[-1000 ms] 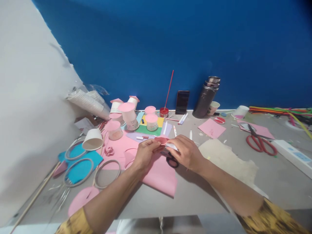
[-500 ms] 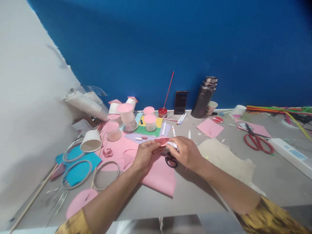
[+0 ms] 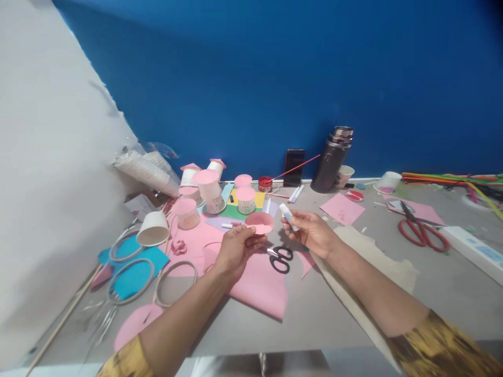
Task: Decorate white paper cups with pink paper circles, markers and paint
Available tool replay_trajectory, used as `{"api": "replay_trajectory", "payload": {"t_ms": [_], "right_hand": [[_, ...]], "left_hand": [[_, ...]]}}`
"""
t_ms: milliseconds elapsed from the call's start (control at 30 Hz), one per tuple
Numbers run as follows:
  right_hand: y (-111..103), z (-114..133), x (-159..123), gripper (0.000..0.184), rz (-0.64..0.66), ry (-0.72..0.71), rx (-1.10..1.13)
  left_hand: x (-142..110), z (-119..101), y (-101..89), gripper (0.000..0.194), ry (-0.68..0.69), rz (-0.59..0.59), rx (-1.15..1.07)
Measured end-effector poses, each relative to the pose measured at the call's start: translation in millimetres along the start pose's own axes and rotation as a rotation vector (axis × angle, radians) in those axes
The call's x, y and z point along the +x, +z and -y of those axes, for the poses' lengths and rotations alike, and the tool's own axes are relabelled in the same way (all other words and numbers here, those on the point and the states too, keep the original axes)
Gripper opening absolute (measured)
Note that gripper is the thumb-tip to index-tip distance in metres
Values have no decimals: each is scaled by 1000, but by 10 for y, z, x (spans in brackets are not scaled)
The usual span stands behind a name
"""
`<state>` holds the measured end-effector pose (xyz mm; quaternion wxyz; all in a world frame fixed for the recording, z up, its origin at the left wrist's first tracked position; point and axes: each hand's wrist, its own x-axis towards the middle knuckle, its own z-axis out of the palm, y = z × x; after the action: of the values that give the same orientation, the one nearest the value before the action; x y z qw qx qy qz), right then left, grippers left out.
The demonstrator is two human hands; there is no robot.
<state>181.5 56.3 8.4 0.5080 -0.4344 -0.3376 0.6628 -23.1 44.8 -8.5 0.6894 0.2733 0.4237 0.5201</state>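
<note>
Between thumb and fingers, my left hand [image 3: 238, 248] pinches a round pink paper piece [image 3: 260, 222] by its near edge. My right hand [image 3: 314, 230] is closed around a small white glue stick [image 3: 288, 217] with a blue label, held upright and tilted, apart from the paper. Black-handled scissors [image 3: 280, 257] lie on the table below and between both hands. Under my left hand is a larger pink paper sheet [image 3: 261, 288]. Beyond it, several white paper cups with pink paper tops [image 3: 246, 200] stand, some of them stacked.
At the left lie grey rings [image 3: 131, 281], blue paper [image 3: 104, 256] and a tipped white cup [image 3: 152, 229]. A dark flask [image 3: 332, 162] and a phone [image 3: 294, 167] stand by the blue wall. To the right are red-handled scissors [image 3: 423, 234] and a white power strip [image 3: 473, 251].
My right hand has drawn the glue stick away from the pink paper, to the right, and tipped it upward. The black scissors now show more fully. The red stick in the tin leans further right.
</note>
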Motion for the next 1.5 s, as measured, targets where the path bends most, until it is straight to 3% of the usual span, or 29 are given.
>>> {"api": "replay_trajectory", "payload": {"t_ms": [133, 300, 400, 533, 633, 767, 900, 1133, 1200, 1267, 1367, 1433, 1500], "right_hand": [[40, -126, -4, 47, 9, 90, 53], [128, -270, -58, 47, 116, 78, -111], [183, -314, -70, 48, 68, 45, -201], [236, -317, -79, 35, -11, 59, -231], [254, -291, -93, 24, -41, 49, -270], [263, -267, -114, 17, -6, 57, -320], [270, -283, -139, 22, 23, 54, -364], [242, -285, -155, 36, 88, 29, -325], [208, -258, -124, 34, 53, -27, -335], [162, -224, -90, 30, -23, -134, -391], [88, -183, -78, 26, -101, -385, -586], [48, -174, -103, 20, -68, -574, -735], [19, -175, -136, 31, 54, -727, -875]], "left_hand": [[-19, 65, 10, 28, 82, 76, 68], [-50, 106, 72, 26, 125, 46, 179], [-97, 112, 105, 24, 150, 35, 255], [-145, 106, 114, 20, 160, 28, 336], [-161, 80, 121, 16, 143, 86, 313], [-151, 48, 146, 26, 42, 143, 244], [-121, 66, 157, 20, -1, 179, 153], [-61, 127, 127, 25, 62, 79, 109], [-26, 121, 95, 18, -4, 59, 79], [9, 100, 55, 12, -159, 72, 5], [38, 51, 3, 24, -357, 107, -94], [40, 24, -20, 25, -420, 125, -94], [35, 10, -30, 23, -474, 141, -65]]}}
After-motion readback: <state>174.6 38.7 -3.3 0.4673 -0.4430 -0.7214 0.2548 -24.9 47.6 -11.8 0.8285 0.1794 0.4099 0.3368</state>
